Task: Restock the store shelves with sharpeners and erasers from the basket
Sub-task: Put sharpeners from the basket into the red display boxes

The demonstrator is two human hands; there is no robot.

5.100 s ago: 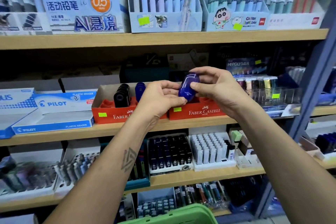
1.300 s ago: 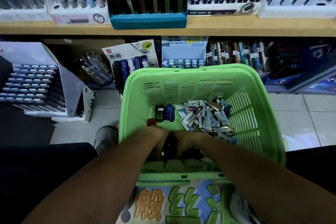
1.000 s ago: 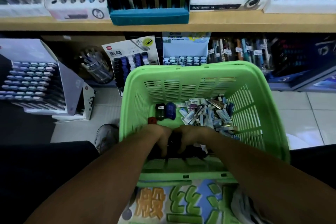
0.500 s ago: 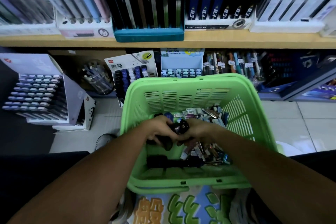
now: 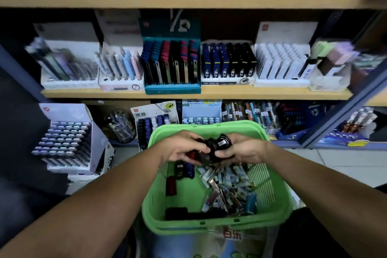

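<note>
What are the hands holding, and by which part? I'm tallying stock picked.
Both hands, left and right, clutch several dark sharpeners bunched between them; exact grip points hidden.

A teal display box [image 5: 172, 88] of pens sits mid-frame, a clear jar [image 5: 122, 130] at lower left, and white-cased refills [image 5: 280, 65] to the right.

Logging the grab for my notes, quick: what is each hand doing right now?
Left hand: gripping a cluster of dark sharpeners, with a red one showing below.
Right hand: gripping the same cluster above the green basket.
</note>
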